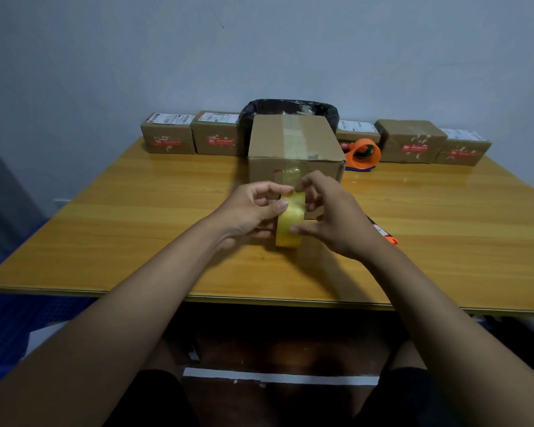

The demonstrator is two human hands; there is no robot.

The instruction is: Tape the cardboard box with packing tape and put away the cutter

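Box [295, 149] stands mid-table [136, 226], its lower front hidden behind our hands. Our left hand [250, 212] and right hand [333, 217] both grip the tape roll [289, 223] before it. Only the cutter's [390, 238] orange tip shows past our right wrist. We cannot see into the bin [290, 107] behind.

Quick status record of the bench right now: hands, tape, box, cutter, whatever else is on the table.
left hand: grips the tape roll from the left
right hand: fingers at the roll's top, thumb on its right side
tape roll: yellowish, upright on edge, held above the table in front of the box
cardboard box: flaps closed, clear tape strip along the top seam and down the front
cutter: orange tip showing behind the right wrist, on the table
tape dispenser: orange, right of the box
small parcels: row along the far edge
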